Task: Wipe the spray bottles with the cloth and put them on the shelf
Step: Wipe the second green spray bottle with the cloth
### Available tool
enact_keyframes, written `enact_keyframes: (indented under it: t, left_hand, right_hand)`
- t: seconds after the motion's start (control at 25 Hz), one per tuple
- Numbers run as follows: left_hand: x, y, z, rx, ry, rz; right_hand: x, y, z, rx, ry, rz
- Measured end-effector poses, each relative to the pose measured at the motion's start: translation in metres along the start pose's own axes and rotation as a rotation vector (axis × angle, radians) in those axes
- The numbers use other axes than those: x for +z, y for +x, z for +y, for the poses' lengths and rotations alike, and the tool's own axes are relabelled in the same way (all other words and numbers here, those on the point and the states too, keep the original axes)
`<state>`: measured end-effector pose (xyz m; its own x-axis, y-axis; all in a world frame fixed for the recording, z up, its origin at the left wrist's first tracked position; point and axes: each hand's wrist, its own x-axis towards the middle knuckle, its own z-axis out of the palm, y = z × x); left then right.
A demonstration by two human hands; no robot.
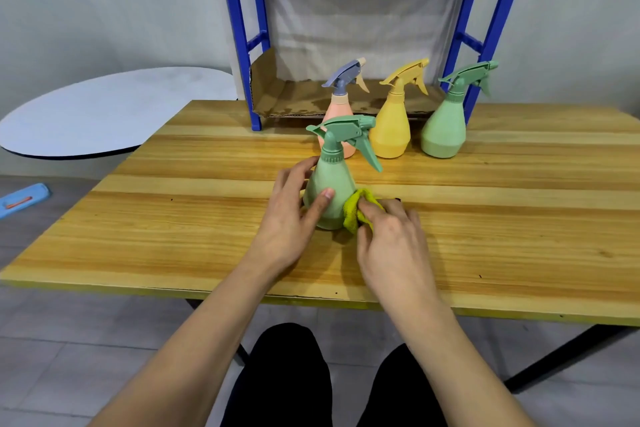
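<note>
A green spray bottle [331, 180] stands upright in the middle of the wooden table [194, 218]. My left hand [290, 218] grips its body from the left, thumb across the front. My right hand [391, 236] holds a yellow-green cloth [353, 210] bunched against the bottle's lower right side. Behind stand three more bottles: a pink one with a grey-blue head [341, 104], a yellow one [393, 121] and a second green one [445, 125]. The blue shelf [242, 31] rises at the table's far edge, its lowest level lined with cardboard [298, 97].
A round white tabletop [114, 111] lies to the left beyond the table. A light blue object [24, 198] lies on the floor at the far left. My legs show below the table's near edge.
</note>
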<state>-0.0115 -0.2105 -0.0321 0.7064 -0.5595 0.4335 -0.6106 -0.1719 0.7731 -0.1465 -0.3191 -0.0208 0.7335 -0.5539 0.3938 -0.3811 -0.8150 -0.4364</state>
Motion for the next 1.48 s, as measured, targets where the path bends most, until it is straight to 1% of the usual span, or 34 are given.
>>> enact_keyframes:
  t: [0.12, 0.2, 0.24, 0.32, 0.4, 0.44, 0.52, 0.6, 0.68, 0.8, 0.88, 0.96, 1.0, 1.04, 1.12, 1.2, 1.24, 1.28, 1.36, 1.48]
  left_hand:
    - [-0.007, 0.003, 0.001, -0.029, -0.017, -0.019]
    - [-0.018, 0.009, 0.003, -0.083, -0.057, -0.104]
    - [-0.024, 0.014, 0.002, -0.119, -0.100, -0.189]
    - [-0.033, 0.023, 0.000, -0.178, -0.194, -0.346]
    - [-0.036, 0.025, -0.003, -0.190, -0.170, -0.390]
    - [-0.034, 0.024, -0.002, -0.184, -0.126, -0.378]
    - [-0.026, 0.020, -0.001, -0.139, -0.028, -0.274]
    - [-0.016, 0.015, 0.000, -0.080, 0.067, -0.133]
    - [-0.007, 0.015, 0.001, -0.072, 0.125, -0.031]
    - [0.010, 0.011, 0.017, -0.200, 0.253, 0.089]
    - [0.016, 0.004, 0.029, -0.267, 0.314, 0.161]
    - [0.006, 0.002, 0.031, -0.306, 0.286, 0.167]
    - [-0.005, 0.004, 0.030, -0.320, 0.260, 0.126]
    - [-0.018, 0.006, 0.026, -0.329, 0.242, 0.051]
    - [-0.044, 0.015, 0.019, -0.304, 0.161, -0.160]
    - [-0.059, 0.023, 0.014, -0.255, -0.026, -0.368]
    - [-0.061, 0.027, 0.013, -0.254, -0.115, -0.443]
    - [-0.060, 0.030, 0.011, -0.256, -0.168, -0.484]
    - [-0.052, 0.031, 0.007, -0.244, -0.172, -0.477]
    - [-0.035, 0.024, 0.006, -0.202, -0.082, -0.357]
  right_hand:
    - [-0.008, 0.011, 0.011, -0.003, 0.070, -0.028]
    - [-0.008, 0.022, 0.014, 0.007, -0.028, -0.035]
    - [-0.006, 0.030, 0.015, 0.013, -0.103, -0.057]
    - [-0.002, 0.047, 0.015, -0.003, -0.199, -0.166]
    - [0.001, 0.061, 0.013, -0.064, -0.240, -0.304]
    - [0.003, 0.065, 0.013, -0.086, -0.264, -0.346]
    - [0.004, 0.065, 0.013, -0.126, -0.313, -0.358]
    - [0.004, 0.052, 0.010, -0.154, -0.338, -0.295]
    - [0.006, 0.031, 0.001, -0.142, -0.362, -0.220]
    - [0.012, 0.002, -0.022, -0.075, -0.429, -0.162]
    - [0.013, -0.002, -0.028, -0.032, -0.417, -0.151]
    - [0.010, 0.002, -0.024, -0.025, -0.390, -0.166]
    - [0.010, 0.004, -0.019, -0.026, -0.383, -0.171]
    - [0.009, 0.006, -0.014, -0.028, -0.379, -0.169]
    - [0.009, 0.013, -0.006, -0.026, -0.376, -0.167]
    - [0.010, 0.023, -0.001, -0.005, -0.360, -0.179]
    - [0.010, 0.028, 0.001, 0.009, -0.357, -0.181]
    - [0.009, 0.034, 0.002, 0.018, -0.358, -0.179]
    - [0.011, 0.044, 0.002, 0.013, -0.355, -0.184]
    - [0.014, 0.051, 0.003, -0.031, -0.333, -0.203]
